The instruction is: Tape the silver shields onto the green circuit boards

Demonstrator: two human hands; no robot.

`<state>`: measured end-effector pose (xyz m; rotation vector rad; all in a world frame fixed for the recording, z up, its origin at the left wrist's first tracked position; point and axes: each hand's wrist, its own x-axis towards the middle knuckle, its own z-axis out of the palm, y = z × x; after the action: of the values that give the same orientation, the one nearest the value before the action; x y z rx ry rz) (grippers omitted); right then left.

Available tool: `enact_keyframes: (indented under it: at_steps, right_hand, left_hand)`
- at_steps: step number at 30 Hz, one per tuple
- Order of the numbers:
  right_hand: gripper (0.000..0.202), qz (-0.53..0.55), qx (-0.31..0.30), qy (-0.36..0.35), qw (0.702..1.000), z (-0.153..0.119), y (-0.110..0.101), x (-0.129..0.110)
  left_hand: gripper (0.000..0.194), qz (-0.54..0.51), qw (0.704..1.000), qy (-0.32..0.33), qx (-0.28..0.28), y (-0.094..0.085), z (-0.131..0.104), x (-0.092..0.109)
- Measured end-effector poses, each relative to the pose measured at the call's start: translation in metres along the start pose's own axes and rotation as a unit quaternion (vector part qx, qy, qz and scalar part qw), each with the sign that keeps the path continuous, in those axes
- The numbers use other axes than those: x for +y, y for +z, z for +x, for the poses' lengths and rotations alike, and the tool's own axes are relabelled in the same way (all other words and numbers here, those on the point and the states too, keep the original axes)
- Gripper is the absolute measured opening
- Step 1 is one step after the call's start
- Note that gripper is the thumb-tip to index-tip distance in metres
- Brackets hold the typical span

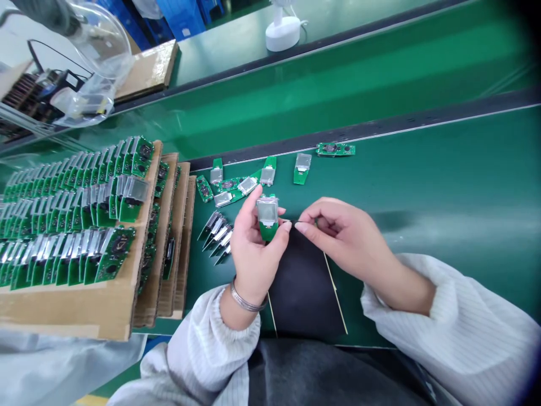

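Note:
My left hand (256, 248) is closed around a green circuit board (267, 232) with a small square display at its top, held upright, display towards me. Beside it, my right hand (338, 228) pinches thumb and forefinger together; whatever is between the tips is too small to make out. Both sets of fingertips nearly meet above the top edge of a black sheet (306, 287) with pale yellowish side edges, lying on the green table. Just left of my left hand stands a short row of boards (216, 234).
Cardboard trays (84, 318) filled with rows of boards are stacked on the left. Several loose boards (302, 167) lie along the bench's raised back edge (380, 127). On the shelf behind are a white round base (282, 35) and flat cardboard (147, 67); a magnifier lamp (99, 39) overhangs the left.

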<state>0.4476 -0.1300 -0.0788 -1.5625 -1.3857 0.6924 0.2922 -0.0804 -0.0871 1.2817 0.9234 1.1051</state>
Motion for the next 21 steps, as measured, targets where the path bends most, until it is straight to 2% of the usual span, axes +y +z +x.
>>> enact_keyframes:
  at_steps: [3,5,10,15,18,21]
  right_hand:
    - [0.013,-0.060,0.019,-0.063,0.996,0.000,-0.003,0.000]
    - [0.013,-0.080,0.033,-0.074,0.994,0.001,-0.007,0.001]
    - [0.010,-0.092,0.052,-0.055,0.993,0.003,-0.013,0.005]
    - [0.008,-0.147,0.064,-0.052,0.986,0.004,-0.018,0.006]
    - [0.008,-0.178,0.065,-0.031,0.981,0.004,-0.022,0.003]
    - [0.009,-0.124,0.045,0.014,0.991,0.003,-0.023,-0.003]
  left_hand:
    - [0.068,-0.031,0.999,-0.011,-0.017,0.000,0.000,-0.001]
    - [0.067,-0.059,0.997,-0.032,-0.030,0.000,-0.001,-0.002]
    - [0.060,-0.136,0.984,-0.098,-0.066,-0.002,-0.002,-0.001]
    - [0.060,-0.189,0.961,-0.188,-0.075,-0.003,0.001,0.004]
    - [0.063,-0.195,0.956,-0.209,-0.069,-0.002,0.002,0.006]
    - [0.066,-0.200,0.952,-0.221,-0.064,-0.001,0.002,0.006]
